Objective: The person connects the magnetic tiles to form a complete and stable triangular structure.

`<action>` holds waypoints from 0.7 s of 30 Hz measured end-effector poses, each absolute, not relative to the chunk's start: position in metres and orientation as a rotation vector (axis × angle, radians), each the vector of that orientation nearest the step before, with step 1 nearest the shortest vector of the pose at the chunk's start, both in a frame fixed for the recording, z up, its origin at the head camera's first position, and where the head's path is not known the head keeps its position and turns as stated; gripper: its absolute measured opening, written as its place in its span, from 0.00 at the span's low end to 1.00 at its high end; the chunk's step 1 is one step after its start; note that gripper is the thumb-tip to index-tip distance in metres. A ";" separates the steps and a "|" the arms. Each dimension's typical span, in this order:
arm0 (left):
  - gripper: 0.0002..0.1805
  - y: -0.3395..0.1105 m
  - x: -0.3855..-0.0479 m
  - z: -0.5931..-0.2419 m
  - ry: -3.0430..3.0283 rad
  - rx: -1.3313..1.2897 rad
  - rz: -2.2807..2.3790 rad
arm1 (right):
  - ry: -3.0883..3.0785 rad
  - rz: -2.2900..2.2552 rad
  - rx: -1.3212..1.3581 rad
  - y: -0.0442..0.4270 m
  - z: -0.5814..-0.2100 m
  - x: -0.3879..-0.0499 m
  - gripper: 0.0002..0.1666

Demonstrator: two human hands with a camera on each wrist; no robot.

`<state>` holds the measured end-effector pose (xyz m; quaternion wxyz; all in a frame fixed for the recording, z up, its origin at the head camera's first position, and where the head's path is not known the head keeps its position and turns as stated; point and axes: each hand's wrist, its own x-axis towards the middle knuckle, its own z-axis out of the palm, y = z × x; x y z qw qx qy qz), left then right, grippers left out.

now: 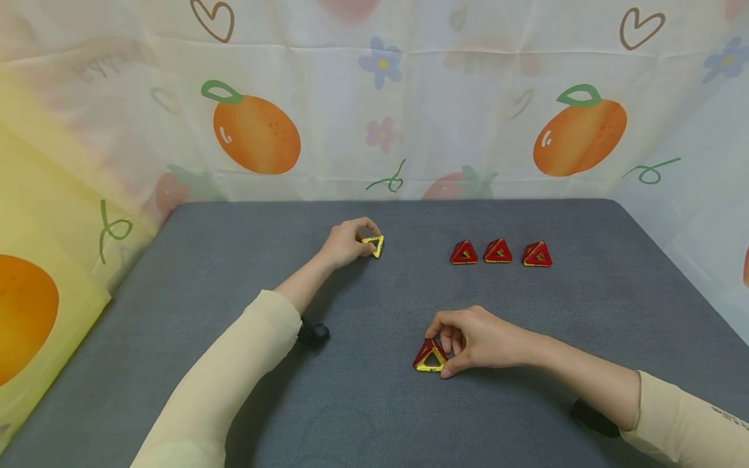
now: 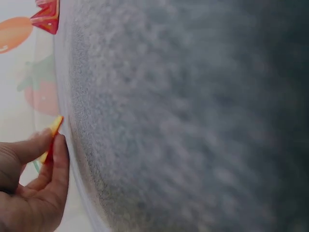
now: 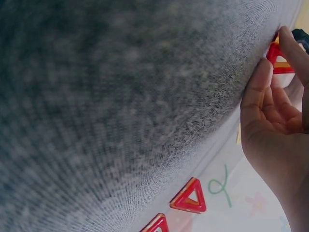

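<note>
Toward the back of the table, my left hand (image 1: 349, 243) pinches a yellow triangular magnetic tile (image 1: 379, 246) between thumb and fingers. In the left wrist view that tile (image 2: 57, 124) also shows a red edge. Nearer the front, my right hand (image 1: 476, 339) grips a small red and yellow magnetic-tile pyramid (image 1: 432, 368) that sits on the table. Thumb and forefinger are at its right side and tip, and one yellow-framed triangular face shows in the head view. Part of this pyramid (image 3: 282, 67) is hidden by fingers in the right wrist view.
Three red triangular pyramids stand in a row at the back right: a left one (image 1: 464, 253), a middle one (image 1: 498, 251) and a right one (image 1: 537, 254). They rest on a dark grey table (image 1: 374, 416). A fruit-patterned curtain (image 1: 409, 84) hangs behind it.
</note>
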<state>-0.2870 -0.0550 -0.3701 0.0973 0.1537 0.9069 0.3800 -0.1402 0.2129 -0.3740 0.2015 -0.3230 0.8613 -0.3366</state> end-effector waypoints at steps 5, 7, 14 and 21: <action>0.14 -0.055 -0.278 -0.366 2.646 0.555 1.148 | 2.405 -0.939 -0.895 0.213 -0.374 -0.140 0.25; 0.15 -0.055 -0.275 -0.365 2.647 0.600 1.148 | 2.405 -0.938 -0.894 0.213 -0.374 -0.140 0.25; 0.15 -0.050 -0.258 -0.362 2.545 0.747 1.246 | 2.399 -0.943 -0.896 0.213 -0.374 -0.141 0.25; 0.09 -0.045 -0.238 -0.355 2.511 0.914 1.305 | 2.401 -0.940 -0.904 0.213 -0.374 -0.141 0.25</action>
